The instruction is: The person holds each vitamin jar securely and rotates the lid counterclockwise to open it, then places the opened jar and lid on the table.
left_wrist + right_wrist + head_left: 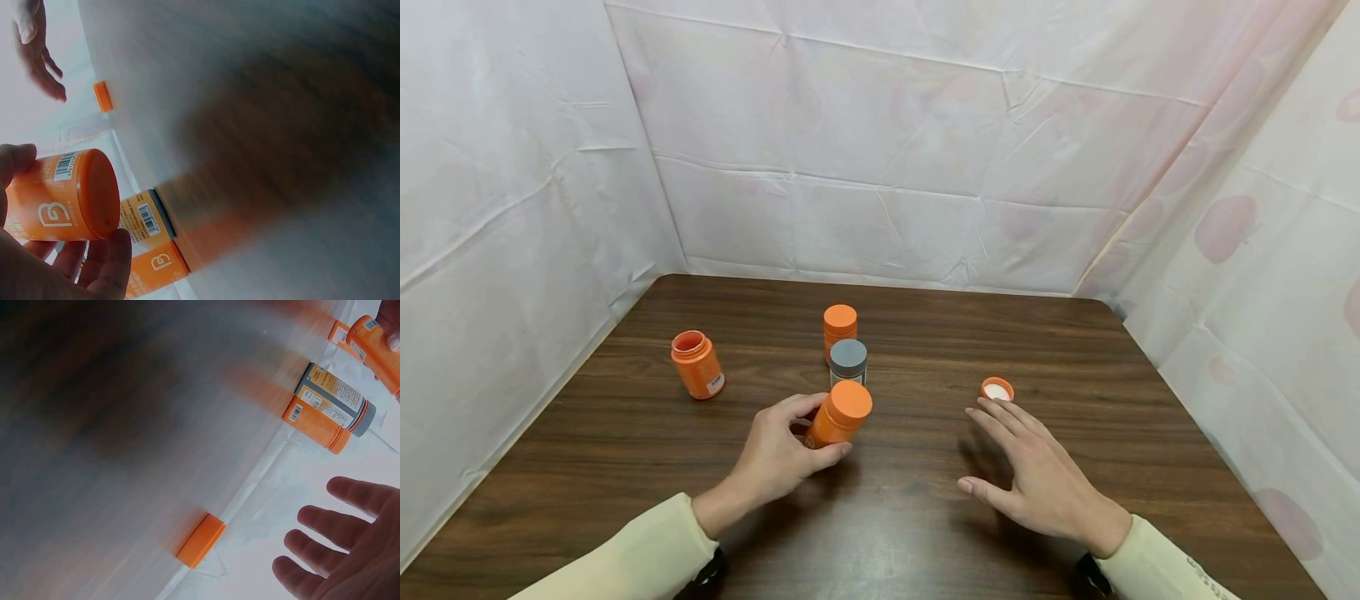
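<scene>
The left hand curls its fingers and thumb round an orange bottle, holding it tilted and lifted off the table, its orange cap on and its base plain in the left wrist view; the right hand holds nothing, its fingers spread and the thumb well apart from them, raised above the dark wood-grained table; just beyond the right fingertips in the head view lies a loose orange lid, its white inner side up, and the wrist views show the hand apart from it; beyond the held bottle stands a grey-lidded jar, and just behind that a second orange bottle with its lid on; to the left, well apart, an orange lidless bottle stands with its mouth open; pale fabric hangs behind the table and along both sides.
</scene>
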`<state>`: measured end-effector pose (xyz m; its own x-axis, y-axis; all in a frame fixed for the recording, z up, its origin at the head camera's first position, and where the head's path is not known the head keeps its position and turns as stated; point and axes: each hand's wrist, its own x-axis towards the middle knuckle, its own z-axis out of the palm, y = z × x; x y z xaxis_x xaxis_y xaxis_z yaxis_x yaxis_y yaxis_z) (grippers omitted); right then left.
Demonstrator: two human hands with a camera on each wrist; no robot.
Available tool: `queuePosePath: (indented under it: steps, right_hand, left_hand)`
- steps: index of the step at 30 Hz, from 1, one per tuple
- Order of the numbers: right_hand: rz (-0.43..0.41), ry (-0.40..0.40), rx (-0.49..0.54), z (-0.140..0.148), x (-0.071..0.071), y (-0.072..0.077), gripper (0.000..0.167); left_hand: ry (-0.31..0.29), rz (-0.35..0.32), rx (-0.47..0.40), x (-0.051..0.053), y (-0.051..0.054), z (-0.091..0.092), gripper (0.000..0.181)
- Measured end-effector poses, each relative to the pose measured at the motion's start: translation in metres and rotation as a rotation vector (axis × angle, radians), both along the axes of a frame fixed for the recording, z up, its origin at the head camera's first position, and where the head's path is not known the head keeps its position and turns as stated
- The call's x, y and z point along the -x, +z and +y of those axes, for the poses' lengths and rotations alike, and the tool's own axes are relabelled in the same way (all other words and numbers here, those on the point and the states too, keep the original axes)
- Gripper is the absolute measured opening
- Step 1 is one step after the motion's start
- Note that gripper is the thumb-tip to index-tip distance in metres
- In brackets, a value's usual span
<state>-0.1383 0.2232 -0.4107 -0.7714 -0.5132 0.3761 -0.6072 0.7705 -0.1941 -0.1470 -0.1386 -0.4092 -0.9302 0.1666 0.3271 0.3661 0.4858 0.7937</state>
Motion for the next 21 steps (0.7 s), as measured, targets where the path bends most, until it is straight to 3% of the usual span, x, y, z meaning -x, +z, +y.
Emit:
queuePosePath:
  steps: [21]
  right_hand:
    - [-0.049, 0.009, 0.046, -0.006, 0.000, 0.001, 0.083]
  left_hand:
    - [-0.021, -0.057, 0.031, -0.002, -0.001, 0.011, 0.057]
